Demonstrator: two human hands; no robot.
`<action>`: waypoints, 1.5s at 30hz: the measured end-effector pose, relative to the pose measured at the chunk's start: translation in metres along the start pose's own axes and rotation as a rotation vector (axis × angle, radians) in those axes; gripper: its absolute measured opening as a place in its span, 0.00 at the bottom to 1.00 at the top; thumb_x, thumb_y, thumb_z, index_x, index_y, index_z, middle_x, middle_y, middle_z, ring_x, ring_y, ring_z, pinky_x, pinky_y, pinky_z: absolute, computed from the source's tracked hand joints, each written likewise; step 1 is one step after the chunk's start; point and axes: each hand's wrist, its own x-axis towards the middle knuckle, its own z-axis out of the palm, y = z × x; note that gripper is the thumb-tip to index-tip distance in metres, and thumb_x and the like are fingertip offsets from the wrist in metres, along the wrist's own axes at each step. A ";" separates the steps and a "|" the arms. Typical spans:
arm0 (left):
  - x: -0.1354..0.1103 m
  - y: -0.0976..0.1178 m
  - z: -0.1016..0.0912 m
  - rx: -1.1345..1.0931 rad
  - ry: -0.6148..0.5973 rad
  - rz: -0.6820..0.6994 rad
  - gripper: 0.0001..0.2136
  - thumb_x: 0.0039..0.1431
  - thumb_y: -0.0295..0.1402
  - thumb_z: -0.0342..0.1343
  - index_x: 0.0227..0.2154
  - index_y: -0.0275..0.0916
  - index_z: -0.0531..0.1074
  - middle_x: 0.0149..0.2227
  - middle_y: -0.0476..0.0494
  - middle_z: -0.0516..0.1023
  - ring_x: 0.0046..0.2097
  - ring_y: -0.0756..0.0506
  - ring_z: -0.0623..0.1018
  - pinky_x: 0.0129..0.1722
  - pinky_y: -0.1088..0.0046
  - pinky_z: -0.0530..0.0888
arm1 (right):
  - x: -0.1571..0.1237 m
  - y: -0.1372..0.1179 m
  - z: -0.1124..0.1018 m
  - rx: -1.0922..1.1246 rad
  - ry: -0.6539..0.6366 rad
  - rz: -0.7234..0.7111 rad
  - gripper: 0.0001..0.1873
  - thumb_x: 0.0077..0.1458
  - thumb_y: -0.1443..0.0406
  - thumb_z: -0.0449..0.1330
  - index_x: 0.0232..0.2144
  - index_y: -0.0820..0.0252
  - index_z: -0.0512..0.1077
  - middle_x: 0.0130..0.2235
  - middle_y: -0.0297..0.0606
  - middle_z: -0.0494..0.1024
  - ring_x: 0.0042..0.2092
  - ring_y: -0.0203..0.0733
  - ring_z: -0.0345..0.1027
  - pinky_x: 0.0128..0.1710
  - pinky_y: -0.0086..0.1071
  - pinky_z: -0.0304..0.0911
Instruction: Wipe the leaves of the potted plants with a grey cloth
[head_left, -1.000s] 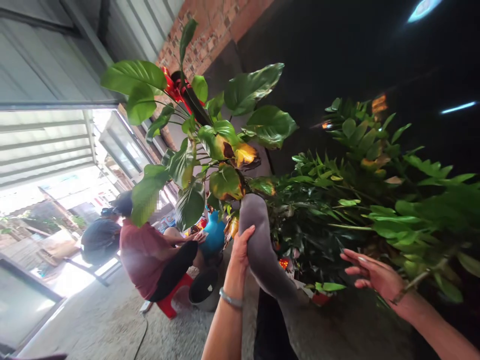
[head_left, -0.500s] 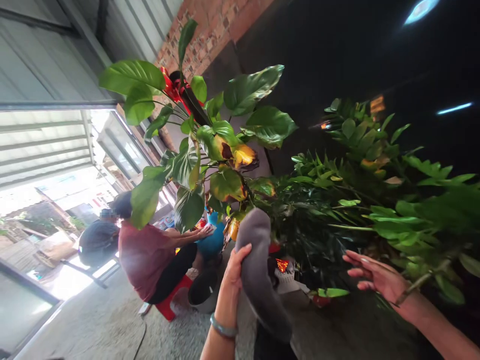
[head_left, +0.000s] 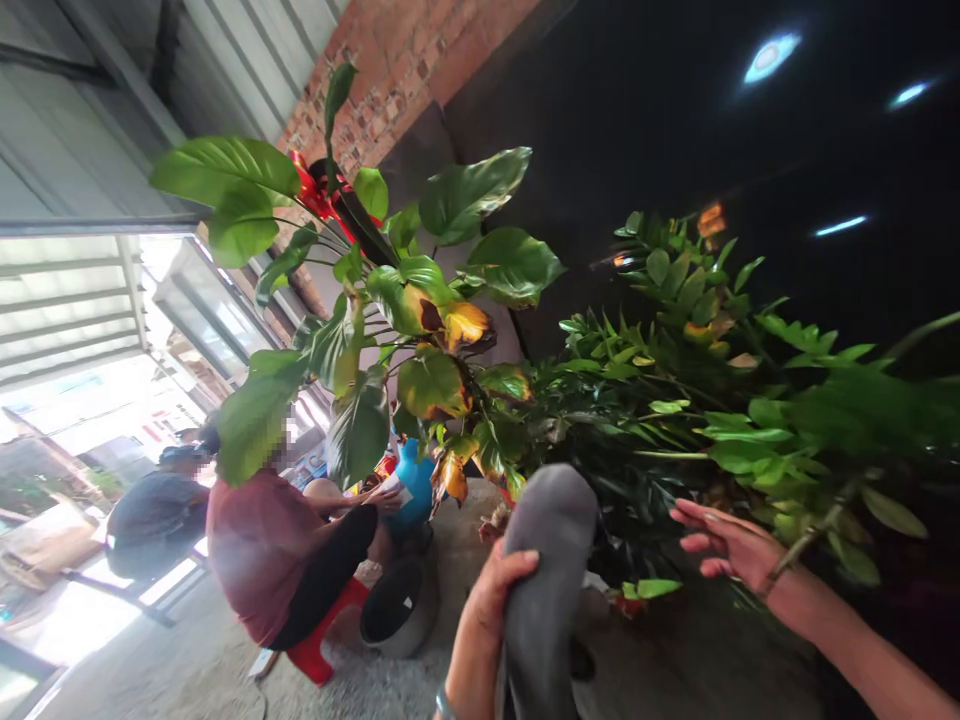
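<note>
Low in the middle of the frame, the left hand (head_left: 491, 610) grips a grey cloth (head_left: 544, 590), fingers curled over its edge. To the right, the right hand (head_left: 724, 545) is held open with fingers spread, touching the stems of a dark green plant (head_left: 720, 420). Left of centre rises a broad-leaved plant (head_left: 390, 330) with yellowed leaves; at lower left a seated person (head_left: 270, 550) holds a blue pot (head_left: 414, 485).

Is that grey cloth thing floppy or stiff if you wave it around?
Probably floppy. The grey cloth bends over the top of the left hand and hangs down past it, as soft fabric does. It looks thick and rounded, so it may be bulkier than a thin rag, yet likely light, since one hand holds it up. The right hand is open among the green leaves, not helping.
</note>
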 end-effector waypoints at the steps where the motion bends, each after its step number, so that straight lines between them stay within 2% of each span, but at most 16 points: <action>1: 0.006 0.010 0.003 -0.014 0.065 0.037 0.26 0.30 0.40 0.71 0.37 0.34 0.77 0.28 0.42 0.81 0.29 0.44 0.79 0.32 0.69 0.74 | -0.001 -0.001 0.002 0.020 0.001 -0.016 0.15 0.49 0.57 0.62 0.38 0.53 0.80 0.46 0.46 0.82 0.36 0.48 0.77 0.25 0.34 0.71; 5: 0.032 0.008 0.024 0.090 0.260 0.047 0.22 0.28 0.40 0.71 0.29 0.36 0.76 0.23 0.47 0.78 0.25 0.46 0.74 0.28 0.70 0.71 | -0.004 -0.006 0.013 0.031 0.070 -0.051 0.15 0.45 0.57 0.65 0.37 0.53 0.80 0.46 0.47 0.82 0.38 0.51 0.77 0.26 0.35 0.71; 9: 0.025 -0.021 0.041 0.258 0.028 -0.062 0.20 0.25 0.37 0.72 0.26 0.35 0.79 0.23 0.47 0.78 0.25 0.47 0.73 0.29 0.71 0.70 | -0.007 -0.011 0.017 0.006 0.168 -0.012 0.17 0.39 0.58 0.67 0.35 0.53 0.80 0.51 0.48 0.79 0.46 0.58 0.75 0.28 0.37 0.73; 13: 0.013 0.009 0.058 0.133 -0.182 -0.006 0.24 0.28 0.39 0.71 0.33 0.33 0.80 0.28 0.42 0.81 0.29 0.45 0.77 0.32 0.70 0.72 | -0.009 -0.013 0.014 0.005 0.151 -0.038 0.16 0.42 0.56 0.66 0.34 0.54 0.80 0.56 0.49 0.75 0.49 0.60 0.74 0.29 0.40 0.73; 15: 0.023 0.038 0.072 0.083 -0.134 0.110 0.25 0.28 0.38 0.71 0.35 0.33 0.80 0.30 0.42 0.82 0.31 0.43 0.78 0.34 0.69 0.73 | -0.008 -0.013 0.012 0.021 0.142 -0.048 0.16 0.44 0.55 0.64 0.35 0.55 0.80 0.55 0.51 0.75 0.47 0.59 0.75 0.29 0.41 0.73; 17: 0.042 0.058 0.089 0.037 0.024 0.221 0.24 0.29 0.37 0.71 0.35 0.35 0.79 0.30 0.45 0.81 0.31 0.45 0.77 0.34 0.69 0.73 | -0.007 -0.013 0.012 0.049 0.142 -0.044 0.16 0.44 0.55 0.64 0.36 0.55 0.80 0.52 0.51 0.78 0.45 0.58 0.76 0.29 0.41 0.73; 19: 0.062 0.059 0.103 0.021 0.146 0.214 0.21 0.31 0.36 0.70 0.33 0.36 0.78 0.27 0.47 0.80 0.29 0.46 0.76 0.34 0.69 0.72 | -0.006 -0.013 0.012 0.065 0.134 -0.035 0.15 0.44 0.56 0.65 0.36 0.53 0.80 0.50 0.49 0.80 0.44 0.56 0.76 0.29 0.40 0.73; 21: 0.074 0.043 0.111 0.064 0.164 0.069 0.18 0.31 0.36 0.69 0.29 0.35 0.78 0.23 0.47 0.78 0.28 0.45 0.75 0.34 0.67 0.72 | -0.006 -0.014 0.012 0.070 0.120 -0.021 0.14 0.42 0.57 0.65 0.34 0.51 0.80 0.48 0.45 0.80 0.44 0.55 0.76 0.29 0.39 0.73; 25: 0.061 0.015 0.107 0.230 -0.068 -0.186 0.18 0.27 0.35 0.70 0.27 0.34 0.78 0.24 0.44 0.79 0.28 0.45 0.74 0.36 0.66 0.71 | -0.011 -0.019 0.008 0.079 0.102 -0.014 0.14 0.43 0.56 0.64 0.34 0.49 0.80 0.47 0.43 0.81 0.42 0.52 0.76 0.30 0.38 0.72; 28: 0.045 0.036 0.106 0.202 -0.191 -0.113 0.21 0.29 0.37 0.70 0.32 0.35 0.79 0.29 0.43 0.80 0.30 0.45 0.75 0.38 0.66 0.71 | -0.014 -0.025 0.006 0.062 0.104 -0.008 0.15 0.44 0.56 0.63 0.35 0.51 0.81 0.46 0.46 0.81 0.40 0.51 0.76 0.30 0.39 0.71; 32: 0.056 0.074 0.116 0.069 -0.042 0.174 0.22 0.33 0.36 0.69 0.37 0.38 0.79 0.35 0.44 0.82 0.36 0.43 0.78 0.40 0.67 0.73 | -0.012 -0.028 0.009 0.062 0.130 -0.007 0.15 0.45 0.55 0.63 0.36 0.53 0.81 0.46 0.49 0.81 0.40 0.53 0.76 0.29 0.39 0.71; 34: 0.068 0.067 0.119 0.047 0.062 0.184 0.21 0.33 0.36 0.69 0.36 0.37 0.79 0.32 0.44 0.82 0.35 0.43 0.78 0.38 0.68 0.73 | -0.011 -0.028 0.011 0.086 0.133 -0.001 0.14 0.44 0.55 0.64 0.34 0.52 0.81 0.46 0.48 0.82 0.41 0.53 0.76 0.28 0.39 0.71; 36: 0.073 0.042 0.116 0.111 0.108 0.039 0.18 0.32 0.35 0.69 0.31 0.36 0.79 0.26 0.45 0.80 0.30 0.44 0.76 0.35 0.67 0.73 | -0.010 -0.028 0.012 0.105 0.121 0.021 0.13 0.42 0.55 0.65 0.32 0.50 0.81 0.45 0.46 0.82 0.42 0.54 0.76 0.29 0.39 0.72; 40: 0.057 0.000 0.098 0.365 -0.019 -0.203 0.12 0.29 0.32 0.68 0.24 0.39 0.79 0.24 0.47 0.79 0.28 0.45 0.74 0.33 0.68 0.70 | -0.011 -0.027 0.008 0.070 0.093 0.058 0.14 0.37 0.56 0.68 0.31 0.49 0.81 0.48 0.45 0.81 0.46 0.56 0.75 0.31 0.39 0.73; 42: 0.046 0.006 0.095 0.369 -0.104 -0.180 0.14 0.28 0.33 0.69 0.25 0.39 0.80 0.24 0.47 0.79 0.28 0.46 0.74 0.33 0.69 0.70 | -0.012 -0.026 0.007 0.065 0.113 0.033 0.15 0.37 0.55 0.67 0.31 0.51 0.81 0.50 0.48 0.80 0.46 0.57 0.75 0.31 0.40 0.73; 45: 0.045 0.040 0.105 0.227 -0.129 -0.018 0.18 0.28 0.36 0.70 0.29 0.37 0.80 0.27 0.46 0.80 0.28 0.46 0.75 0.33 0.69 0.71 | -0.013 -0.026 0.007 0.044 0.098 0.015 0.16 0.41 0.54 0.64 0.32 0.52 0.81 0.49 0.50 0.80 0.46 0.58 0.75 0.34 0.44 0.72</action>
